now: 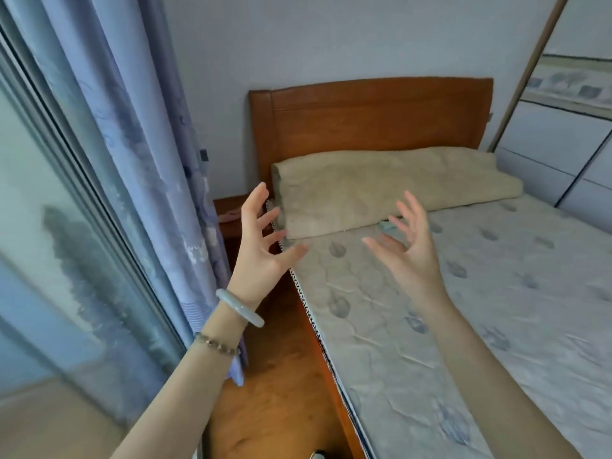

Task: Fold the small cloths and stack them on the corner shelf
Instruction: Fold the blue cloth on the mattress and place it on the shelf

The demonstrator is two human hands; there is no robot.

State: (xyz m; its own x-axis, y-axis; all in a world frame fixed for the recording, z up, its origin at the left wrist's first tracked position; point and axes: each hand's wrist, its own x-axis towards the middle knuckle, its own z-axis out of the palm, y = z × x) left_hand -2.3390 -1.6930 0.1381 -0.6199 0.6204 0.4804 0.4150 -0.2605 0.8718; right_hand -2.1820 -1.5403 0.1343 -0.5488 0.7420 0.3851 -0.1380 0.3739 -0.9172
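Both hands are raised in front of me, empty, fingers spread. My left hand (261, 241) hovers over the left edge of the bed, with two bracelets on its wrist. My right hand (409, 241) hovers above the mattress (463, 309). A small teal item (385, 225), perhaps a cloth, lies on the mattress at the foot of the beige pillow (381, 190), partly hidden by my right fingers. A low wooden stand (230, 213) sits in the corner beside the headboard, with something pink on it; I cannot tell what that is.
A wooden headboard (371, 117) stands against the far wall. Blue curtains (142, 160) and a glass sliding door (49, 260) line the left side. A narrow strip of wooden floor (281, 385) runs between curtain and bed. A wardrobe (563, 127) stands at the right.
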